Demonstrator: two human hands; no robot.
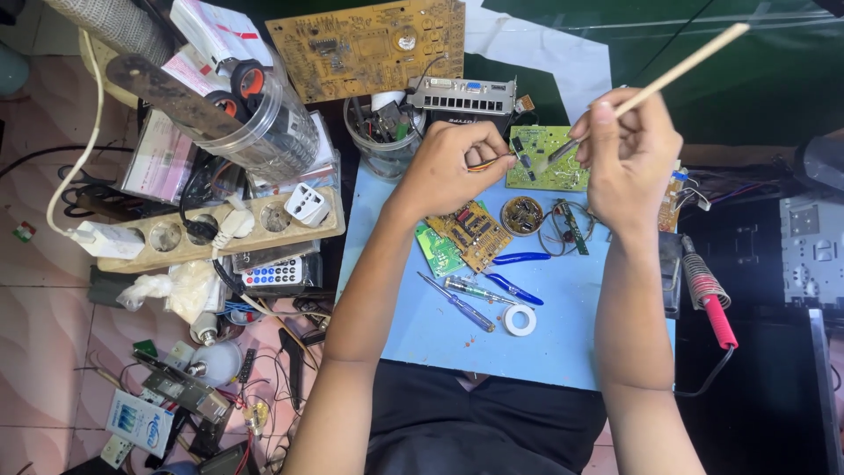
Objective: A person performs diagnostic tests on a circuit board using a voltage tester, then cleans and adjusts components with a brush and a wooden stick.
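Observation:
My left hand (450, 167) pinches a thin bundle of coloured wires at the left edge of a small green circuit board (550, 158) and holds the board up above the blue mat (563, 325). My right hand (629, 149) grips a brush with a long pale wooden handle (681, 63). Its bristle end touches the top of the green board. Both forearms reach out over the mat from the bottom of the view.
On the mat lie a brown board (475, 233), a round board (522, 215), blue-handled pliers (514, 274), a screwdriver (457, 302) and a tape roll (520, 320). A red-handled soldering iron (710, 295) rests at right. A wooden power strip (211, 230), clear jar (272, 127) and large yellow board (369, 46) crowd the left.

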